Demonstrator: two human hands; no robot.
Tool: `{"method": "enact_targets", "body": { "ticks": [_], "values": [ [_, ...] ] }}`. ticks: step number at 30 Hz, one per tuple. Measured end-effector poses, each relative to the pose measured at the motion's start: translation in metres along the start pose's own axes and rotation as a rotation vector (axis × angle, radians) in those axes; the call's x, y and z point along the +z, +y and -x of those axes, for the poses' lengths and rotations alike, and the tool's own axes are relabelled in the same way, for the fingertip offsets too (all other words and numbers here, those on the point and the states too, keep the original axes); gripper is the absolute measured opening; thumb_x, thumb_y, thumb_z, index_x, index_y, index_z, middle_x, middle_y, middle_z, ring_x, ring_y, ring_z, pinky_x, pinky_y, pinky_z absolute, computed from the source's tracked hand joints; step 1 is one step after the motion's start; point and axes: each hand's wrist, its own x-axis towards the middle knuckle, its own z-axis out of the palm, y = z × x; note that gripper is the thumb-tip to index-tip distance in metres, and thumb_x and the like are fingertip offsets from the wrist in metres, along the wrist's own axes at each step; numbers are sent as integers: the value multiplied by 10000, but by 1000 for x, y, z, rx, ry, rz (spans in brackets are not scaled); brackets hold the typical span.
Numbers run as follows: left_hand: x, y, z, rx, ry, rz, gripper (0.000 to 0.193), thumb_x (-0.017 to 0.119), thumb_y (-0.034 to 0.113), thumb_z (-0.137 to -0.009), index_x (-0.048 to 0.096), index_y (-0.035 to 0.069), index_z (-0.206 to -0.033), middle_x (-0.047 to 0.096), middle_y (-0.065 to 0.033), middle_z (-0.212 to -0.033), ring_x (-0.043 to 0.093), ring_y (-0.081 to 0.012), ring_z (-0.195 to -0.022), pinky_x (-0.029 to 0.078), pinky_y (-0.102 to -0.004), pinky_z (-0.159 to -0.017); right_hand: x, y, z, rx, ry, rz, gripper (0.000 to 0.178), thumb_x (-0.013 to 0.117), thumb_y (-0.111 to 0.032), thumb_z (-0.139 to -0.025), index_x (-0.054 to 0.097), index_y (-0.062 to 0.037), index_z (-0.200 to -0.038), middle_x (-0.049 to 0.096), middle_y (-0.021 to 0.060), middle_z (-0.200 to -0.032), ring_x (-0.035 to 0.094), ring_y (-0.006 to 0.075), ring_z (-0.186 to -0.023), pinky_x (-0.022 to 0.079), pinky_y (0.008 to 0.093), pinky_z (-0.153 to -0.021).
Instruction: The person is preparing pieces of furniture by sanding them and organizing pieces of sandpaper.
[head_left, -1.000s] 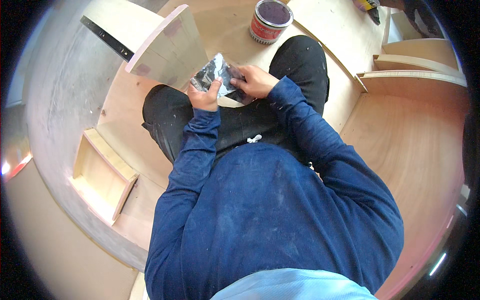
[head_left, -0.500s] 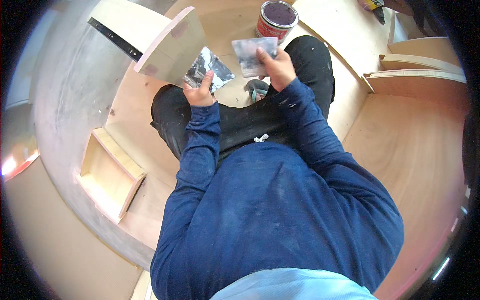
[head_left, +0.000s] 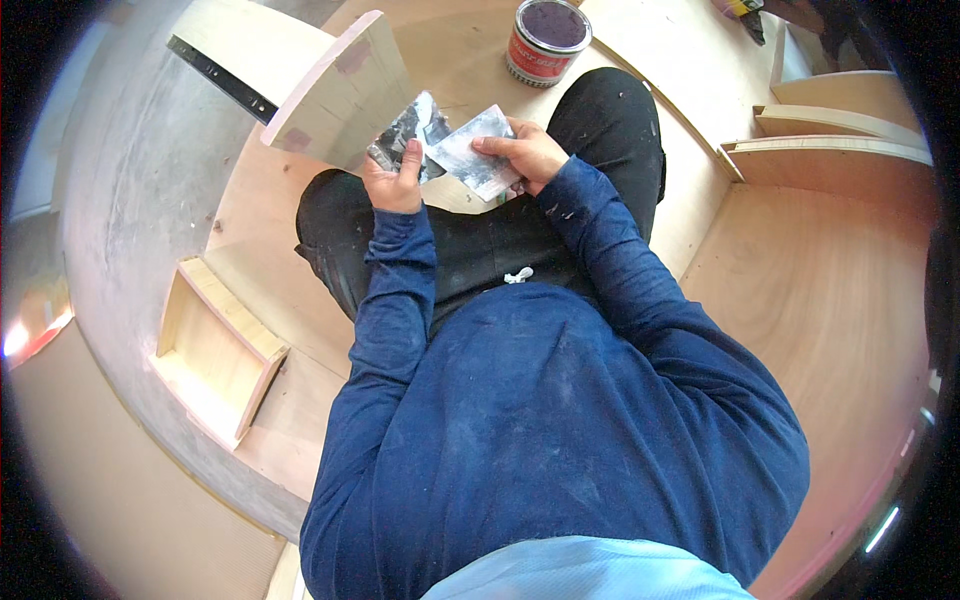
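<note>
In my left hand [head_left: 394,184] is a flat square putty spreader [head_left: 398,136], its dark face smeared with white putty, my thumb pressed on top. My right hand [head_left: 534,156] grips a second putty spreader [head_left: 470,152], greyish and coated with a whitish film, thumb above and the other fingers underneath. The right spreader's left corner overlaps the edge of the left one; whether the two actually touch, I cannot tell. Both are held above my lap, between my knees. Beyond my right hand stands an open round tin [head_left: 540,66] with a red label and dark contents.
A pale wooden piece with a curved-edged panel [head_left: 345,95] and a black metal runner [head_left: 222,78] stands at the far left. An open wooden box [head_left: 220,350] lies at left. Curved boards [head_left: 830,160] are at right. Part of another person [head_left: 800,14] shows at the far right.
My right hand has come left and down, bringing its spreader from near the tin over to the left one's edge. The right spreader has turned. My left hand has barely moved.
</note>
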Motion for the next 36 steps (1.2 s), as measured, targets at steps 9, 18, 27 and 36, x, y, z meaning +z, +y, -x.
{"method": "enact_targets", "body": {
  "ticks": [9, 18, 27, 36],
  "values": [
    [-5, 7, -3, 7, -170, -96, 278, 722, 93, -825, 606, 10, -1062, 653, -41, -944, 593, -135, -843, 472, -276, -801, 0, -17, 5, -13, 32, -133, 334, 668, -85, -840, 549, 54, -1119, 664, 133, -984, 678, 211, -809, 570, 342, -722],
    [-4, 8, 10, 11, -390, -230, 324, 748, 169, -817, 605, 5, -1057, 657, -45, -929, 594, -126, -837, 473, -266, -786, -16, -24, -8, -252, 217, -266, 276, 611, -144, -900, 562, -40, -1151, 688, 52, -945, 677, 124, -748, 494, 233, -491],
    [-24, -70, 7, -647, -430, 1380, 553, 558, 460, -908, 436, 108, -1316, 581, -109, -793, 592, -219, -575, 529, -307, -465, 26, 12, 15, -79, -281, -296, 340, 612, -176, -907, 526, 20, -1171, 665, 116, -1024, 684, 190, -865, 570, 321, -748],
    [-3, -72, -6, -552, -1187, 1481, 512, 475, 341, -955, 335, 149, -1408, 415, -5, -715, 422, -129, -638, 358, -296, -684, 96, 46, 54, 82, -414, -59, 346, 672, -153, -872, 548, 28, -1140, 667, 82, -938, 660, 133, -747, 546, 249, -620]
  ]
}}
